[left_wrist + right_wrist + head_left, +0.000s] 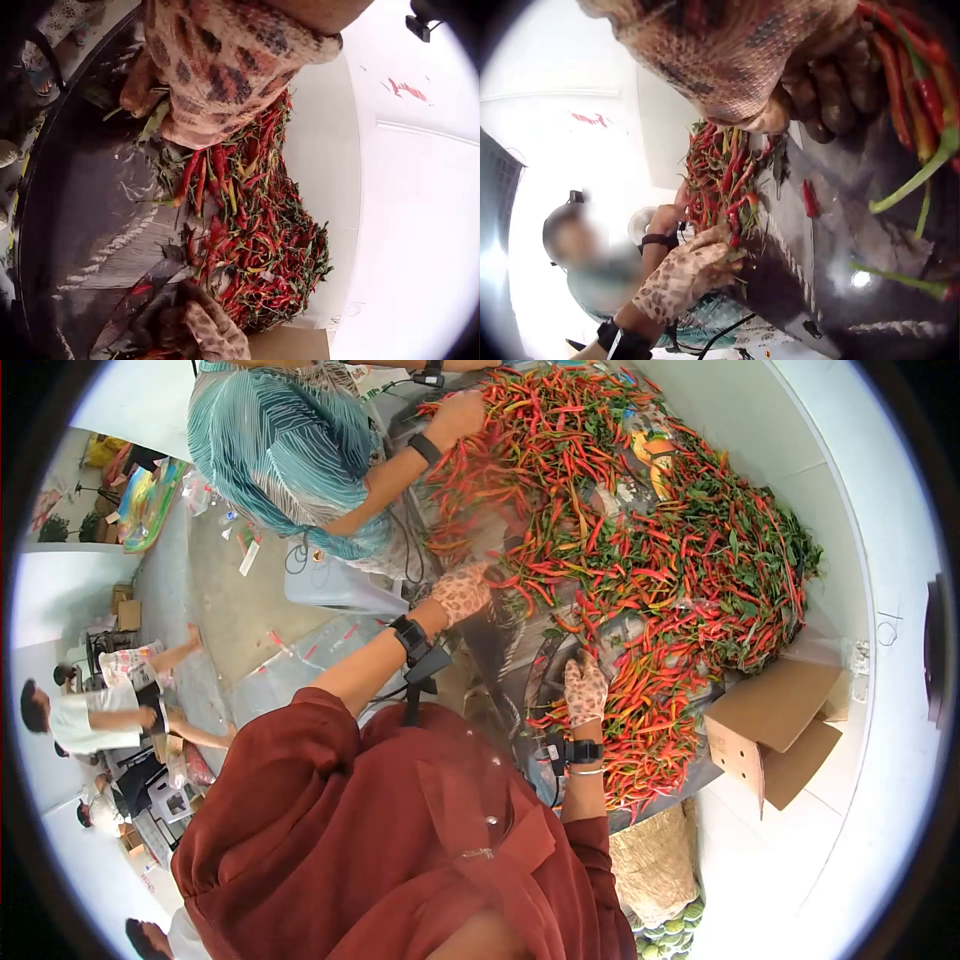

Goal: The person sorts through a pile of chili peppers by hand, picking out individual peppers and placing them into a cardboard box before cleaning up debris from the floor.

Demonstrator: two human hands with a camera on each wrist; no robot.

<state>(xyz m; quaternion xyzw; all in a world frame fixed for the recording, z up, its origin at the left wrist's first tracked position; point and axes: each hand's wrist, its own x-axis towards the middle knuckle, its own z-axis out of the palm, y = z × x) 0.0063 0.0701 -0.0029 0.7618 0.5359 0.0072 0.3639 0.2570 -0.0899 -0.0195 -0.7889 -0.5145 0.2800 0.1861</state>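
Note:
My left hand (463, 592), in a patterned fingerless glove, is at the near edge of the chili heap (600, 550). In the left wrist view its bare fingers curl around a green leaf (155, 120) with a thin stem; some red chilies (202, 180) lie just below the glove. My right hand (585, 690), gloved alike, is low over the nearer chilies (640, 700). The right wrist view shows its dark-stained fingers (832, 97) curled inward, with long red chilies (915, 90) beside them. I cannot tell whether anything is inside that palm.
Across the heap another person's hand (460, 418) reaches into the chilies. A cardboard box (770, 730) stands right of the heap, near the white wall (850, 490). A woven sack (655, 855) sits below the heap. A plastic stool (340, 588) is at the left.

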